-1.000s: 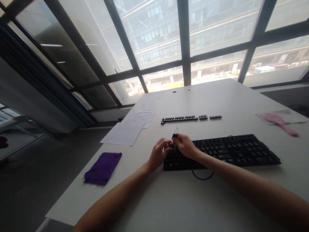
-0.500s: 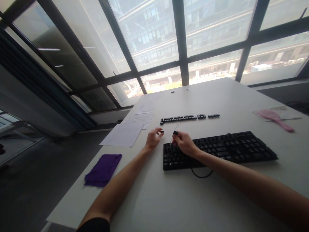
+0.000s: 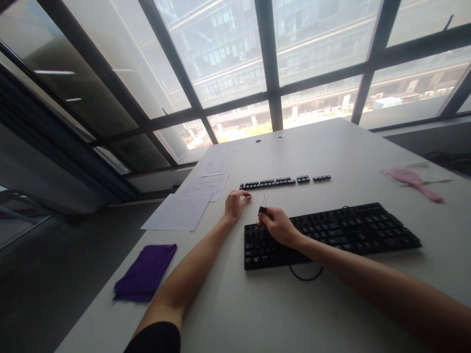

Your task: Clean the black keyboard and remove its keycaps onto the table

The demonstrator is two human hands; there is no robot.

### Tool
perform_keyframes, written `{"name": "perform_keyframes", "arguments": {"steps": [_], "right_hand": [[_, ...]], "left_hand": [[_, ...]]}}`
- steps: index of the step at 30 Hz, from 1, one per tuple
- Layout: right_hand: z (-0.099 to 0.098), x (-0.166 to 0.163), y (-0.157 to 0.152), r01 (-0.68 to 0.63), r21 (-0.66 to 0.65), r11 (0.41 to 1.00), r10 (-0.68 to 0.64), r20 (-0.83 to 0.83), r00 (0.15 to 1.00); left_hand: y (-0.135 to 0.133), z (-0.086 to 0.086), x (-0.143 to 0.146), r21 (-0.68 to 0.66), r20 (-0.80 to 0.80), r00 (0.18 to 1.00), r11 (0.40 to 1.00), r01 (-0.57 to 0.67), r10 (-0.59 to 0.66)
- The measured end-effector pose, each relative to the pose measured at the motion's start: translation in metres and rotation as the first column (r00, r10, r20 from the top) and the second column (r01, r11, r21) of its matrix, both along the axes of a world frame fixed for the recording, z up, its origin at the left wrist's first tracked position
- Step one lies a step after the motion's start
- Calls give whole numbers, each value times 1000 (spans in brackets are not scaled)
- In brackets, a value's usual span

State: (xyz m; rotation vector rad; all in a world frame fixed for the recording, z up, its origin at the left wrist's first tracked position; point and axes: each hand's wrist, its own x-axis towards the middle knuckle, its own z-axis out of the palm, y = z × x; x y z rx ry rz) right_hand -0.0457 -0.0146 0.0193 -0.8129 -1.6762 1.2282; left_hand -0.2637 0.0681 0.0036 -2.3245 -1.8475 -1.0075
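Note:
In my right hand (image 3: 280, 226) is a keycap puller (image 3: 262, 210) with a black grip and thin wire ends, held upright over the left end of a black keyboard (image 3: 336, 240). My left hand (image 3: 234, 204) pinches a small black keycap (image 3: 249, 195), mostly covered by the fingertips. It hovers just in front of the left end of a row of loose black keycaps (image 3: 270, 183). That row runs in several groups across the table behind the keyboard. Part of the keyboard's left side is hidden by my right hand.
A folded purple cloth (image 3: 147, 272) lies at the white table's (image 3: 228, 304) left edge. Paper sheets (image 3: 176, 212) spread behind it. To the right, a pink hairbrush-shaped object (image 3: 412, 179) rests on a clear bag. The keyboard cable (image 3: 307, 279) loops out in front.
My left hand has moved away from the keyboard toward the row of loose keycaps, carrying the keycap. My right hand stays over the keyboard's left end with the puller. The view has shifted slightly.

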Motion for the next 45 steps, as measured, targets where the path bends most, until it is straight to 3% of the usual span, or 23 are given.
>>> {"name": "perform_keyframes", "arguments": {"steps": [7, 14, 22, 28, 35, 45], "right_hand": [[2, 1, -2, -1, 0, 1000, 1, 9, 1000], [1, 0, -2, -6, -2, 1000, 6, -8, 1000], [-1, -2, 0, -3, -1, 1000, 3, -5, 1000], [-1, -1, -1, 3, 18, 1000, -4, 12, 1000], [3, 0, -3, 4, 20, 1000, -5, 21, 1000], [3, 0, -3, 2, 27, 1000, -3, 24, 1000]], "left_hand": [[-8, 1, -4, -23, -37, 995, 995, -95, 94], [-8, 2, -9, 90, -129, 988, 993, -77, 88], [0, 4, 0, 92, -157, 987, 996, -18, 32], [0, 2, 1, 93, -106, 993, 994, -49, 59], [0, 4, 6, 71, -138, 990, 997, 23, -13], [2, 2, 2, 103, -115, 993, 995, 8, 4]]}}
